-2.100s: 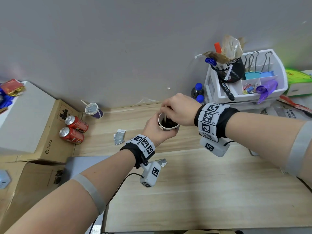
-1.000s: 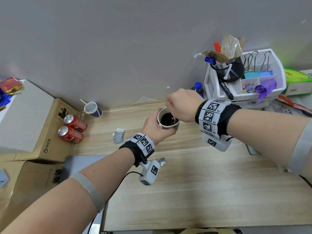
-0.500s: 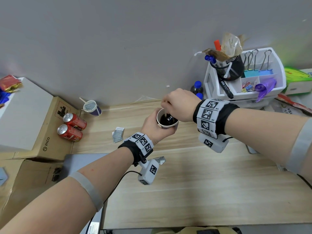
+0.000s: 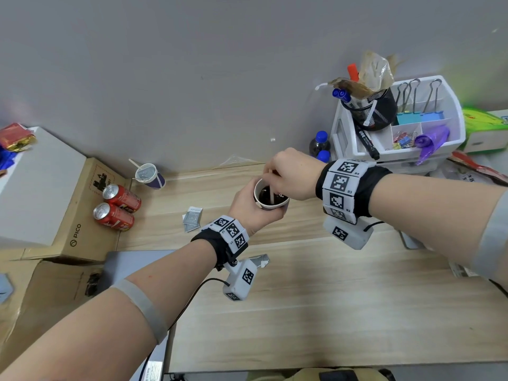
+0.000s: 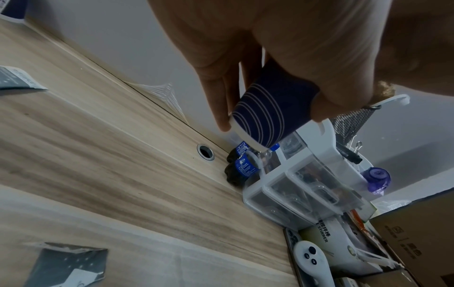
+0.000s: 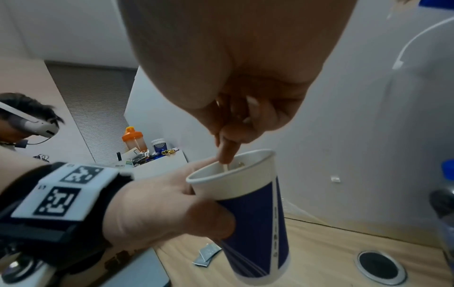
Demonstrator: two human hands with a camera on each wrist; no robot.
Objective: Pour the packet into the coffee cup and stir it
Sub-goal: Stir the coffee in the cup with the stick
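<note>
A blue-and-white paper coffee cup (image 4: pixel 270 199) (image 5: pixel 267 114) (image 6: pixel 248 209) with dark liquid in it is held above the wooden desk. My left hand (image 4: pixel 251 209) (image 6: pixel 167 205) grips it round the side. My right hand (image 4: pixel 291 174) (image 6: pixel 236 124) hovers over the rim and pinches a thin pale stirrer (image 4: pixel 271 194) (image 6: pixel 225 167) that dips into the coffee. Torn grey packets (image 4: pixel 193 215) (image 5: pixel 66 264) lie on the desk to the left of the cup and near my left wrist.
A white desk organiser (image 4: pixel 398 127) with pens and clips stands at the back right, with small blue-capped bottles (image 4: pixel 320 145) beside it. Another paper cup (image 4: pixel 149 176) and two red cans (image 4: pixel 118 207) on cardboard boxes lie at the left. A cable hole (image 6: pixel 379 266) is in the desk.
My right hand has kept circling the stirrer over the cup, shifting slightly left and back. The cup and my left hand have hardly moved.
</note>
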